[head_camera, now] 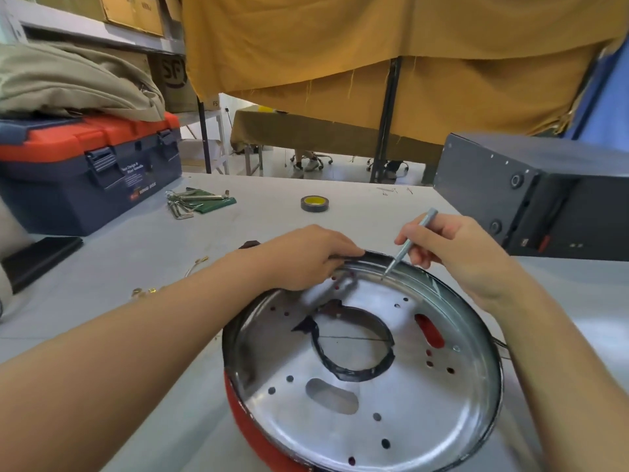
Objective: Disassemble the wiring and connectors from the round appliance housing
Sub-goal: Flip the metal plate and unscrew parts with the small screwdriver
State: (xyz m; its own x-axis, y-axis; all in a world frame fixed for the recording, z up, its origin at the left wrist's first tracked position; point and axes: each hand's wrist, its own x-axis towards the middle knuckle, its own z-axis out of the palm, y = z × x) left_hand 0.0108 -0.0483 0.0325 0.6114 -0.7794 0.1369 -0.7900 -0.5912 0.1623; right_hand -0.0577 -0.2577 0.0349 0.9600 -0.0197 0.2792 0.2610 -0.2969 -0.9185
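Note:
The round appliance housing (pixel 469 396), shiny metal inside and red outside, lies open side up on the table in front of me. A dark curved ring (pixel 354 371) sits at its centre. My left hand (pixel 306 260) grips the housing's far rim, fingers curled over the dark edge. My right hand (pixel 452 250) holds a slim grey screwdriver (pixel 410 243) like a pen, its tip touching the inner wall of the housing near the far rim. A thin dark wire (pixel 350 337) runs across the centre opening.
A blue and orange toolbox (pixel 88 172) stands at the left with folded cloth on top. Hex keys (pixel 190 202) and a tape roll (pixel 312 203) lie beyond the housing. A grey metal box (pixel 544 199) sits at the right. Small brass terminals (pixel 146 291) lie by my left forearm.

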